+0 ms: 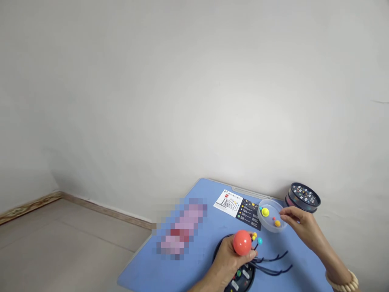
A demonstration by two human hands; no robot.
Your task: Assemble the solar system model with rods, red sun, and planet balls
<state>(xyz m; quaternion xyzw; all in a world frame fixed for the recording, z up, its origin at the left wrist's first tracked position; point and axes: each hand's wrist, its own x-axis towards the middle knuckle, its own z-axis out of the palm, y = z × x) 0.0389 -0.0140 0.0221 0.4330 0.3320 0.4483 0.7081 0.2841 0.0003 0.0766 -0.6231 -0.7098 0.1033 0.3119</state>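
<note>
My left hand [226, 257] is closed round the middle of a solar system model, just below its large red ball [242, 242]. Black curved arms [270, 271] fan out to the right from under the fingers. Small yellow balls [254, 236] and a turquoise ball [259, 241] sit on some arm tips; other tips are bare. The model's round black base [247, 280] is partly covered by the hand. My right hand [299, 222] pinches at the right rim of a clear round dish [272, 230]; anything between its fingertips is too small to make out.
Inside the dish lie a ringed yellow ball [265, 212], an orange ball [277, 223] and smaller ones. A printed instruction sheet [238, 209] lies left of it. A round black patterned box [304, 196] stands behind, by the wall. The blue table [170, 271] has a pixelated patch.
</note>
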